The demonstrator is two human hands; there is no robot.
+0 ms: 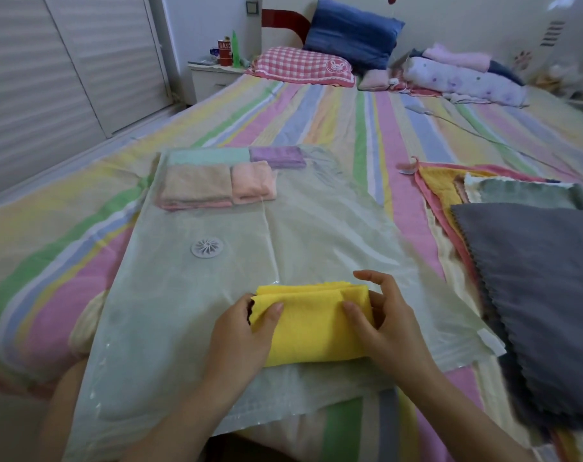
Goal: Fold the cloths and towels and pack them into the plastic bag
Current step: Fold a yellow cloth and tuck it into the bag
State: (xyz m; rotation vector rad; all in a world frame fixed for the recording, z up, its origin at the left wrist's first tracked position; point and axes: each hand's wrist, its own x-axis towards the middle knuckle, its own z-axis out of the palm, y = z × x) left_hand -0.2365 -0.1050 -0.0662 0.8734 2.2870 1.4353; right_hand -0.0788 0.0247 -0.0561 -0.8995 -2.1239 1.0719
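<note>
- Fingers (pixel 372 278) of the right hand (pixel 387 328) curl round the right end of a folded yellow cloth (pixel 310 328), with the thumb pressed on its upper face; the grasp is closed upon the cloth.
- Fingers (pixel 271 313) of the left hand (pixel 246 331) grasp the opposite, left end in the same way, thumb on top and the remaining fingers tucked beneath the fold.
- Yellow cloth: a thick oblong of several layers, its stacked edges showing along the far side; it lies between both hands on the near part of the plastic bag.
- Plastic bag (pixel 333 235): large, translucent and flat, spread lengthwise on the bed, with a round white valve (pixel 207 247) left of its centre crease.
- Four folded towels sit at the bag's far end, seen dimly through the film: a beige towel (pixel 196 181) just beside a pink towel (pixel 251 181), and behind them a teal towel (pixel 210 156) beside a purple towel (pixel 276 155).
- Unfolded pile, to the right of the bag: a dark grey cloth (pixel 533 295) with a zigzag edge lies uppermost and nearest; a grey-green cloth (pixel 523 195) and a pink-bordered yellow cloth (pixel 433 181) lie spread beneath it.
- Striped bedsheet (pixel 317 111) carries all of the above.
- Head of the bed: a checked pillow (pixel 303 66), a blue pillow (pixel 353 31) and rolled bedding (pixel 463 81).
</note>
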